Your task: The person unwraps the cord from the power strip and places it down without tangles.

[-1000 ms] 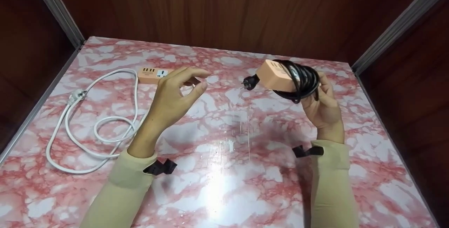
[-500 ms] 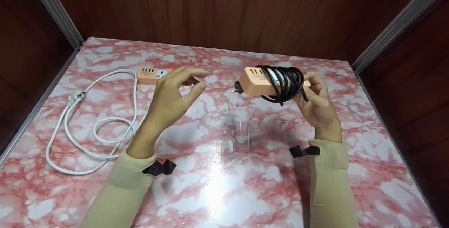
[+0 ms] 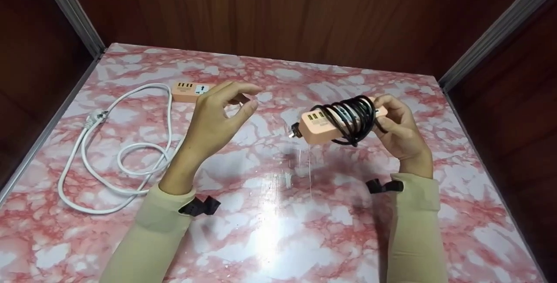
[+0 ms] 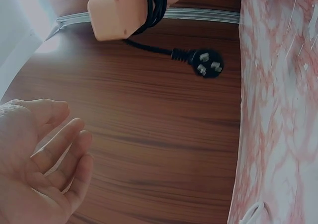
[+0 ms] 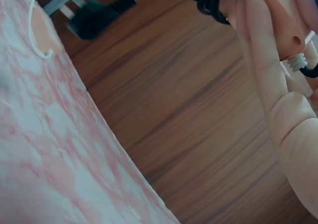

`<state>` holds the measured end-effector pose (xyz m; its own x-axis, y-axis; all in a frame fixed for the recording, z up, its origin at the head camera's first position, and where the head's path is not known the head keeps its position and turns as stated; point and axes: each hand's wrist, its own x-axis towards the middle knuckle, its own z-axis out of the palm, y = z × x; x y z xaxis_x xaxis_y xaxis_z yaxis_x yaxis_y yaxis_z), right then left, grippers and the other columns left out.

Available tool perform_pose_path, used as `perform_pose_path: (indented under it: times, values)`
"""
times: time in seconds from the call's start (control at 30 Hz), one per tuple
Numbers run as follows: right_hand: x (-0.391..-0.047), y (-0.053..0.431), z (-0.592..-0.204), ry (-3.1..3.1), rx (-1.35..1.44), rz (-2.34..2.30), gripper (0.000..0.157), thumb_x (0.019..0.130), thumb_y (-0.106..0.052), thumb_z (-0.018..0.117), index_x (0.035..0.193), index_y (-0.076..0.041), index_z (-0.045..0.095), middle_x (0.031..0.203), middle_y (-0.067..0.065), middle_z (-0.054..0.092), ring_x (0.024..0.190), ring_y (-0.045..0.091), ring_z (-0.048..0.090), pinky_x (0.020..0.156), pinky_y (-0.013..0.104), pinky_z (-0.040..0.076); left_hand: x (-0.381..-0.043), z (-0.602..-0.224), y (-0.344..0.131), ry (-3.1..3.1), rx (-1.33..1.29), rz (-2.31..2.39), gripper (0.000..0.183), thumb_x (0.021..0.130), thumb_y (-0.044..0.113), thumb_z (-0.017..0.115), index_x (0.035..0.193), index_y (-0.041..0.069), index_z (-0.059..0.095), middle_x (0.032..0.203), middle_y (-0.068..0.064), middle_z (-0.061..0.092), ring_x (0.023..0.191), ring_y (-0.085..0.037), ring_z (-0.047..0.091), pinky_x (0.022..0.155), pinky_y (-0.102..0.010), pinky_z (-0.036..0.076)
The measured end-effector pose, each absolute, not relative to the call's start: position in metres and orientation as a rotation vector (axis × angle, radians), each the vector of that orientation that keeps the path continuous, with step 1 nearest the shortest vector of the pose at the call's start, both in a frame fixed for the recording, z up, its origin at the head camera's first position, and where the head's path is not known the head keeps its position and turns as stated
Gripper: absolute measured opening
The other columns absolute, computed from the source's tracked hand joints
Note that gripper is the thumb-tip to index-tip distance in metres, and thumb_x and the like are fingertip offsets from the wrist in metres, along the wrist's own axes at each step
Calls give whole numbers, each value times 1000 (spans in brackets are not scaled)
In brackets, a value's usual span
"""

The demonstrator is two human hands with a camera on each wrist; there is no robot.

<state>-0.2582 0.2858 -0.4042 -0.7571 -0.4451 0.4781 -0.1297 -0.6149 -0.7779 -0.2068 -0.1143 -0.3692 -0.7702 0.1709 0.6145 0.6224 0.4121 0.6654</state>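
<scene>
My right hand point(image 3: 402, 133) grips one end of an orange power strip point(image 3: 320, 128) and holds it up over the table, tilted. A black cord point(image 3: 354, 115) is wound round the strip's middle in several turns. Its black three-pin plug point(image 4: 206, 63) dangles past the far end on a short length of cord. In the right wrist view, fingers point(image 5: 263, 40) lie along the strip's cord end. My left hand point(image 3: 213, 119) hovers with relaxed, bent fingers and nothing in it. Partly behind that hand lies a second orange power strip point(image 3: 185, 92) on the table.
The second strip's white cord point(image 3: 87, 165) sprawls in loops on the left of the table, its white plug point(image 3: 95, 118) among them. Dark wood panels point(image 3: 270, 8) wall in the back and both sides of the red-and-white marbled table point(image 3: 322, 239).
The right hand has turned the wrapped strip, so its socket face shows more, and brought it leftward and then lower in the head view. The left hand has stayed in place.
</scene>
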Motion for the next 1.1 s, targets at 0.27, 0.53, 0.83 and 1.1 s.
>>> perform_pose_path:
  times: [0.27,0.53,0.83,1.1]
  values:
    - [-264,294,-416,1121,-1045,-2474,22,102,8,54,123,14,57,114,21,66,98,25,65,84,34,59,-209,-371,-113,-2221,-687,-1301,22,102,16,73,124,12,77,115,-1,76,99,-11,69,92,-32,56]
    - [-269,305,-427,993,-1030,-2492,23,103,9,47,125,14,53,111,24,67,97,29,69,85,39,59,-211,-373,-109,-2223,-717,-1279,21,101,15,75,122,12,78,114,2,78,97,-11,70,91,-33,56]
    - [-267,312,-425,1131,-1056,-2489,21,99,11,60,119,12,54,126,24,60,103,29,62,84,36,59,-211,-376,-111,-2231,-713,-1279,21,101,17,75,121,12,78,113,3,78,98,-14,70,90,-34,55]
    - [-264,314,-422,1261,-1059,-2443,25,94,15,69,115,13,55,128,23,59,108,29,61,85,34,58,-213,-377,-107,-2255,-733,-1295,20,103,20,72,121,13,78,114,2,78,99,-14,71,93,-34,56]
